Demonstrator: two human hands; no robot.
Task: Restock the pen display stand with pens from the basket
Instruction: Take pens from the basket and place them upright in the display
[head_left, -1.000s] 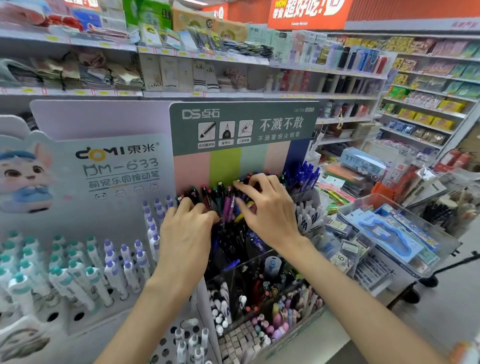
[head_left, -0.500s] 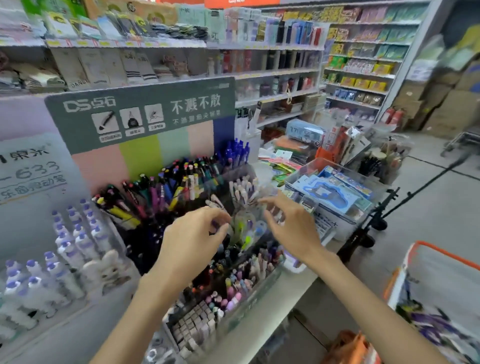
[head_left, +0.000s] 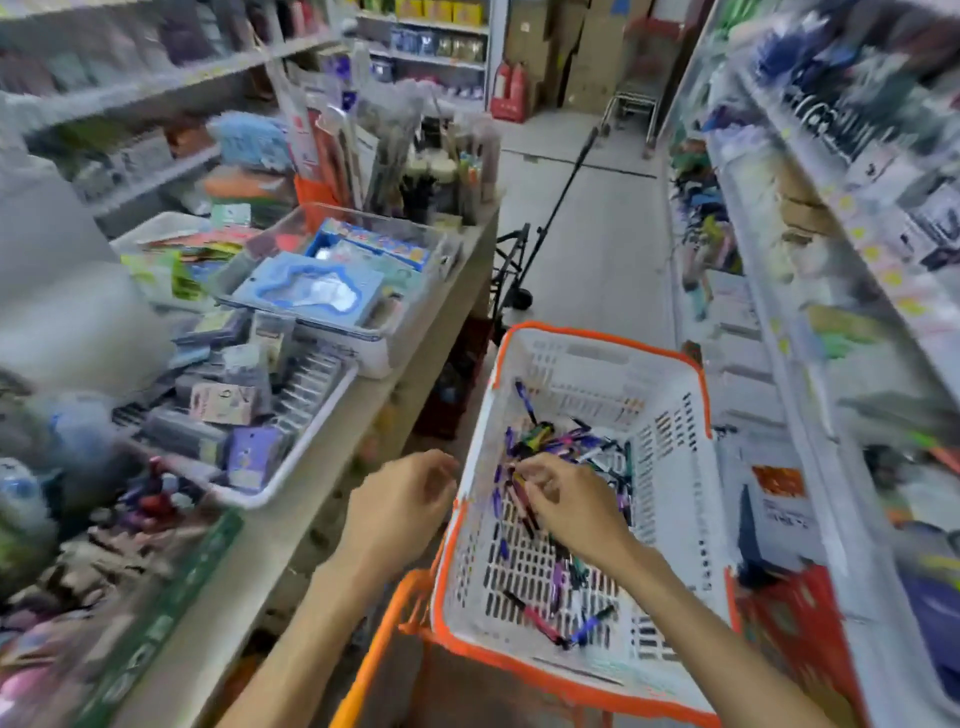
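A white basket with an orange rim (head_left: 597, 339) stands beside the counter, and several loose coloured pens (head_left: 550, 440) lie scattered on its bottom. My right hand (head_left: 571, 506) is down inside the basket, its fingertips curled and pinching a few pens at the edge of the pile. My left hand (head_left: 400, 499) hovers just outside the basket's left rim, with loosely curled fingers that hold nothing. The pen display stand (head_left: 148, 496) shows only as a blurred corner at the lower left.
On the counter (head_left: 332, 470) to the left sit a white tray of boxed stationery (head_left: 317, 415) and a clear bin of blue packs (head_left: 332, 291). A folded trolley (head_left: 514, 270) stands in the aisle. Stocked shelves (head_left: 831, 260) line the right side, with a red basket (head_left: 795, 613) below them.
My view has swung right and down, from the display stand to the basket. Both hands left the stand; the right one dropped into the basket onto the pens, and the left followed to its rim.
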